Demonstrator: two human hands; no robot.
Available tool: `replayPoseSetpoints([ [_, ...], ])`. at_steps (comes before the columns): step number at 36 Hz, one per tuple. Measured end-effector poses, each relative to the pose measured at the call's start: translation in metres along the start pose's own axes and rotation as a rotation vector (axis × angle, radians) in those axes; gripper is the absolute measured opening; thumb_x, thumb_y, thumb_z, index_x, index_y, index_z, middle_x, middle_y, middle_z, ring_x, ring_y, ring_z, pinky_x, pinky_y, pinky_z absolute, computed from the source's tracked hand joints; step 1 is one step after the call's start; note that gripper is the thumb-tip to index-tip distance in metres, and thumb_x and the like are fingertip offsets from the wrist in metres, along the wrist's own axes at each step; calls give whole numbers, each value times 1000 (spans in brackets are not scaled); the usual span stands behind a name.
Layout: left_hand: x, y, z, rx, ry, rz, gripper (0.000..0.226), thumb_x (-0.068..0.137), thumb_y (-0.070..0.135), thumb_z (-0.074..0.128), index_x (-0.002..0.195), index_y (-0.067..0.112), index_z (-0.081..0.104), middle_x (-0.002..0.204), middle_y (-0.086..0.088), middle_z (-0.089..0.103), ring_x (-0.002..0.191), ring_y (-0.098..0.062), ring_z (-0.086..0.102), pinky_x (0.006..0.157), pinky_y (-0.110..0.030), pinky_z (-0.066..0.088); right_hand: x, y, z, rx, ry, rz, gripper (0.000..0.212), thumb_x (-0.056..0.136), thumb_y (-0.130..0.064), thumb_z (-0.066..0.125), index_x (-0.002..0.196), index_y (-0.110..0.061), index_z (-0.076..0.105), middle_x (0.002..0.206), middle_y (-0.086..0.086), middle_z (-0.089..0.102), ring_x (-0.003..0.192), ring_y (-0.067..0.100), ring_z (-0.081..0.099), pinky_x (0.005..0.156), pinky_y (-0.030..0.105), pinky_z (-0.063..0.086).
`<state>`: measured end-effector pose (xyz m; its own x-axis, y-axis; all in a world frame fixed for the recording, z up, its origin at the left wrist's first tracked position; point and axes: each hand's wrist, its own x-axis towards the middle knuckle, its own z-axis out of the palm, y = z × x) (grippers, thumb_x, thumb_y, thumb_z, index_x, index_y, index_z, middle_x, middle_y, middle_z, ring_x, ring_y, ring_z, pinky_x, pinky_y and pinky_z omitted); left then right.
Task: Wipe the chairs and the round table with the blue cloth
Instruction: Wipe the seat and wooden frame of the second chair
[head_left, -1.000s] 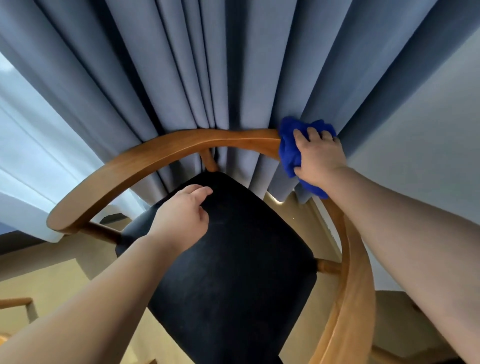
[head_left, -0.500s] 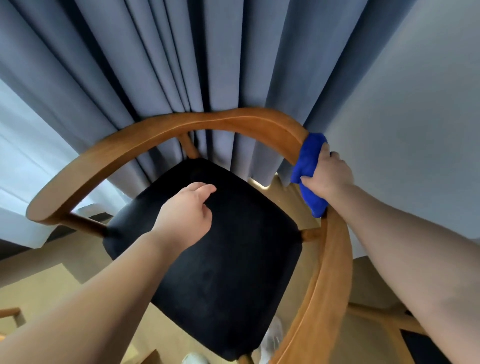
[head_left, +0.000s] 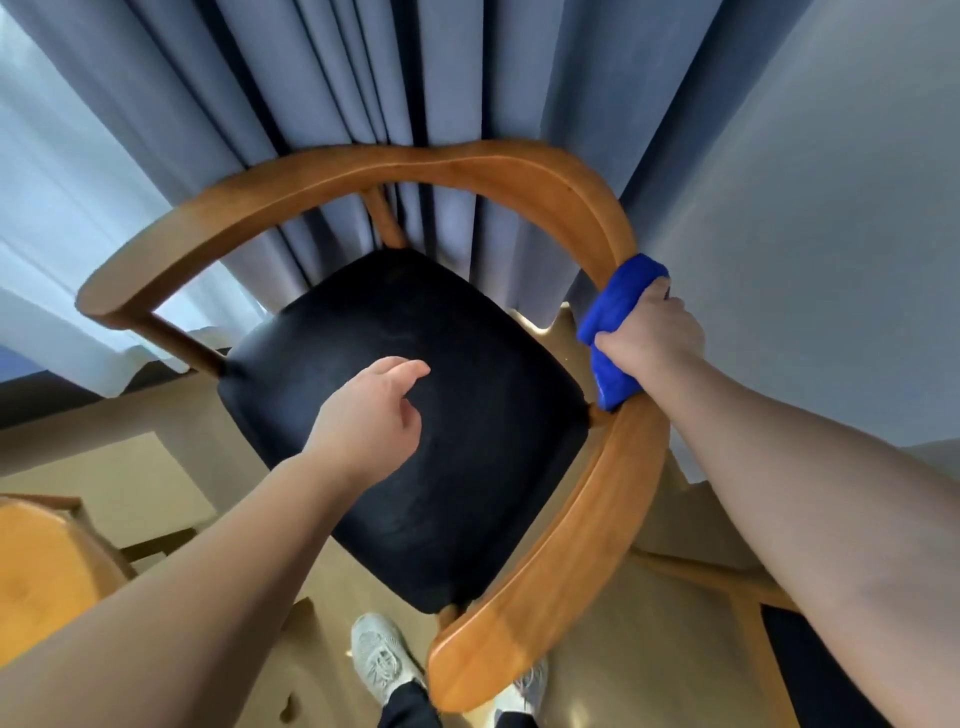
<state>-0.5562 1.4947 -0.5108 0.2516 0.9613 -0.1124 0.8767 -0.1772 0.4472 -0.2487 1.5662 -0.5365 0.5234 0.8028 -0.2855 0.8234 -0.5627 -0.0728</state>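
My right hand (head_left: 652, 340), fingers (head_left: 658, 287) wrapped round the blue cloth (head_left: 615, 317), has slid off the chair (head_left: 415, 163) back onto its right arm — front stretch left; left hand (head_left: 369, 421) loose, empty.

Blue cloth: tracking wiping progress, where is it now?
In the head view, right side, the blue cloth wraps the wooden chair's armrest, held by the right hand.

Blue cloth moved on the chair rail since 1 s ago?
Yes. The blue cloth slid along the wooden rail, from the back curve toward the person's side.
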Motion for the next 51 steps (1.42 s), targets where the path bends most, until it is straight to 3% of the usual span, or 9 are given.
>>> replayPoseSetpoints([
  [5, -32, 8, -7, -25, -14, -17, 48, 84, 7, 47, 130, 20, 53, 133, 2, 53, 114, -20, 54, 90, -31, 46, -26, 3, 1, -16, -27, 73, 109, 67, -51, 69, 150, -14, 10, 129, 15, 48, 113, 36, 53, 87, 50, 50],
  [11, -60, 11, -18, -2, -36, 6, 44, 89, 11, 49, 132, 19, 51, 132, 0, 53, 114, -22, 55, 90, -34, 47, -53, 11, 4, 46, -75, 198, 105, 59, -56, 67, 146, -19, 21, 128, 14, 49, 111, 37, 55, 86, 53, 50],
  [22, -90, 0, -35, -14, -87, 42, 44, 88, 9, 50, 131, 19, 51, 131, 0, 54, 115, -19, 54, 92, -25, 40, -113, 11, 15, 52, -86, 297, 122, 59, -66, 68, 151, -16, 5, 143, 24, 32, 124, 45, 41, 90, 61, 45],
  [35, -106, -5, -61, -47, -122, 89, 45, 89, 9, 50, 133, 18, 50, 134, 2, 51, 120, -16, 49, 96, -22, 35, -203, 6, 40, 71, -137, 370, 125, 66, -74, 62, 151, -11, -5, 153, 25, 14, 134, 47, 29, 96, 59, 43],
  [51, -118, -12, -71, -55, -119, 126, 46, 88, 8, 49, 133, 18, 50, 134, 1, 52, 120, -16, 49, 95, -20, 32, -278, -12, 64, 114, -164, 400, 125, 64, -73, 64, 148, -12, -6, 151, 25, 15, 130, 45, 34, 94, 56, 47],
])
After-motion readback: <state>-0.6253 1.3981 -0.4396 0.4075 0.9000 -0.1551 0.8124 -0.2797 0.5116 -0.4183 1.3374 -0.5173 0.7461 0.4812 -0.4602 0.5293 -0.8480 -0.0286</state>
